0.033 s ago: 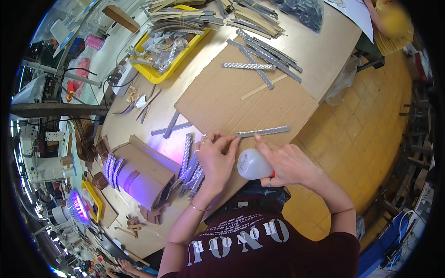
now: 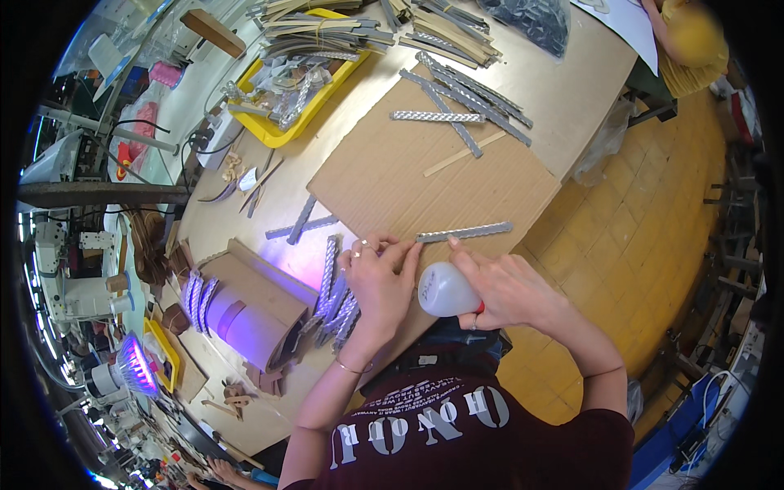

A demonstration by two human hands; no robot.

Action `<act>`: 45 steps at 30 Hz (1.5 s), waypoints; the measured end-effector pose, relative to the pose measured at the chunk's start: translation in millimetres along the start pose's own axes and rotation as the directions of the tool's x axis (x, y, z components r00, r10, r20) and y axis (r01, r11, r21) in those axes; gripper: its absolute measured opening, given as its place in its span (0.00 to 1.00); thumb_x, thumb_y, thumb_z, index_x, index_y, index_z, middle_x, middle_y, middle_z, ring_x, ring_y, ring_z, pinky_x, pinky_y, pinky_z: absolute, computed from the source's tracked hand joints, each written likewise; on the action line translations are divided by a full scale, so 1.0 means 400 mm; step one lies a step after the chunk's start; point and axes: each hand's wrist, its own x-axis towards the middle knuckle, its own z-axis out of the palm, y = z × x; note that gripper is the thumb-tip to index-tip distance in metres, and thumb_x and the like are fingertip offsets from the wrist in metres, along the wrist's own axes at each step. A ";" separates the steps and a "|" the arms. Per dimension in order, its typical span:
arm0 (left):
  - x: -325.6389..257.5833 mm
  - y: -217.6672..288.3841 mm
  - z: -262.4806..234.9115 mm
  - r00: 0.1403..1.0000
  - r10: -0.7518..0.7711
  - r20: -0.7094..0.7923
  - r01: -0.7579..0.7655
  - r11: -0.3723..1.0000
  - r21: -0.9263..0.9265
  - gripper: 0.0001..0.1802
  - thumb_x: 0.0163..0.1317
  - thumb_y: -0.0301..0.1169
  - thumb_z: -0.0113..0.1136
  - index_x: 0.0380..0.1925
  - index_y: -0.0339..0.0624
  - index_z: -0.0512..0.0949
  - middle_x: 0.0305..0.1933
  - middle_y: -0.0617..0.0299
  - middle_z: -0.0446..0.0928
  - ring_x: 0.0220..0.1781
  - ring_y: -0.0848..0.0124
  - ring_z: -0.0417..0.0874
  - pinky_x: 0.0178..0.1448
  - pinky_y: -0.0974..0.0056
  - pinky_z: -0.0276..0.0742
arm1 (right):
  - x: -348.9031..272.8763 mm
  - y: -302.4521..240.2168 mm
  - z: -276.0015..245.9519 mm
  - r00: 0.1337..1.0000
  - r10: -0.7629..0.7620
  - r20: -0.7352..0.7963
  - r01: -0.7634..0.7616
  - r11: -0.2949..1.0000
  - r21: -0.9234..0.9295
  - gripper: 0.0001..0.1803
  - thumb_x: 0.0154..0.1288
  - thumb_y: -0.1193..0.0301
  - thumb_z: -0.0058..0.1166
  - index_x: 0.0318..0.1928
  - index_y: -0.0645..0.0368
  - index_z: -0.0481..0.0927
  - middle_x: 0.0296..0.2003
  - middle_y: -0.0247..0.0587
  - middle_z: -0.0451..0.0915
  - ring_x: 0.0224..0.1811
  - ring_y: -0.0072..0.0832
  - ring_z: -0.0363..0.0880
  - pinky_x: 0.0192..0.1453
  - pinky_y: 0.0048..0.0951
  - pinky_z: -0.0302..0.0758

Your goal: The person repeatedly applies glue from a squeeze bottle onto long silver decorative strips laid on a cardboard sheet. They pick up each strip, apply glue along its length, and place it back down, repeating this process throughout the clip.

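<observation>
On the near part of a cardboard sheet [image 2: 367,175] lies a short grey strip with a silvery braided face [image 2: 478,232]. My left hand [image 2: 380,278] is at its left end, fingers bent and closed, the thumb tip against that end. My right hand [image 2: 510,286] wraps round a translucent white squeeze bottle [image 2: 445,291] with a red cap, tilted so the cap points into the palm. The right index fingertip touches the strip's lower edge. Beside my left wrist lies a bundle of silvery braided strips [image 2: 331,298].
More grey strips [image 2: 465,94] lie across the cardboard's far end. A yellow tray [image 2: 282,135] of small parts stands at the back left, with bundled strips behind. Left are a curved brown panel [image 2: 257,306] and a glowing purple lamp [image 2: 135,365]. Another person's arm [image 2: 657,28] shows far right.
The fingers of my left hand have shifted very slightly. The strip, bottle and right hand look the same.
</observation>
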 end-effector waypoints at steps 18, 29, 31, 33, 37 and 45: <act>0.011 -0.025 0.012 0.832 0.552 -0.051 -0.517 0.807 0.285 0.15 0.51 0.30 0.62 0.42 0.50 0.84 0.41 0.69 0.79 0.39 0.75 0.78 0.48 0.64 0.60 | 0.010 0.009 0.001 0.999 -0.025 -0.027 0.025 0.999 -0.022 0.36 0.42 0.57 0.66 0.46 0.68 0.66 0.59 0.70 0.69 0.28 0.51 0.84 0.31 0.41 0.81; 0.070 -0.074 -0.032 0.574 0.798 0.184 -0.808 0.514 0.288 0.17 0.49 0.30 0.60 0.41 0.40 0.82 0.40 0.65 0.75 0.38 0.74 0.77 0.40 0.68 0.68 | 0.013 0.002 -0.002 0.999 0.026 0.045 -0.023 0.997 -0.067 0.36 0.41 0.57 0.66 0.46 0.66 0.67 0.59 0.64 0.71 0.34 0.50 0.83 0.33 0.40 0.81; 0.078 -0.083 -0.039 0.558 0.794 0.243 -0.820 0.483 0.306 0.18 0.49 0.29 0.61 0.43 0.41 0.83 0.41 0.65 0.74 0.40 0.73 0.77 0.41 0.67 0.70 | 0.014 0.001 -0.003 0.999 0.017 0.042 -0.014 0.997 -0.070 0.37 0.41 0.55 0.67 0.47 0.67 0.67 0.60 0.66 0.70 0.32 0.50 0.83 0.32 0.40 0.81; 0.086 -0.090 -0.039 0.545 0.798 0.257 -0.830 0.470 0.301 0.18 0.49 0.29 0.61 0.43 0.41 0.83 0.41 0.65 0.74 0.40 0.73 0.77 0.41 0.67 0.70 | 0.015 0.003 -0.004 1.000 -0.014 0.009 0.015 0.997 -0.074 0.39 0.41 0.54 0.69 0.47 0.67 0.67 0.60 0.69 0.69 0.27 0.49 0.84 0.31 0.41 0.81; 0.091 -0.098 -0.034 0.516 0.828 0.220 -0.844 0.447 0.298 0.18 0.49 0.30 0.61 0.43 0.41 0.83 0.41 0.66 0.74 0.40 0.74 0.77 0.42 0.66 0.69 | 0.016 0.007 -0.002 1.000 -0.018 0.002 0.018 0.998 -0.064 0.39 0.41 0.53 0.70 0.47 0.67 0.67 0.59 0.69 0.69 0.26 0.49 0.83 0.30 0.41 0.81; 0.078 -0.111 -0.020 0.561 0.798 0.222 -0.802 0.457 0.384 0.18 0.51 0.30 0.62 0.44 0.43 0.83 0.40 0.69 0.73 0.42 0.76 0.77 0.44 0.68 0.66 | 0.016 0.010 -0.001 0.999 -0.035 -0.023 0.034 0.998 -0.048 0.38 0.41 0.55 0.69 0.46 0.68 0.67 0.58 0.69 0.71 0.26 0.49 0.83 0.29 0.40 0.81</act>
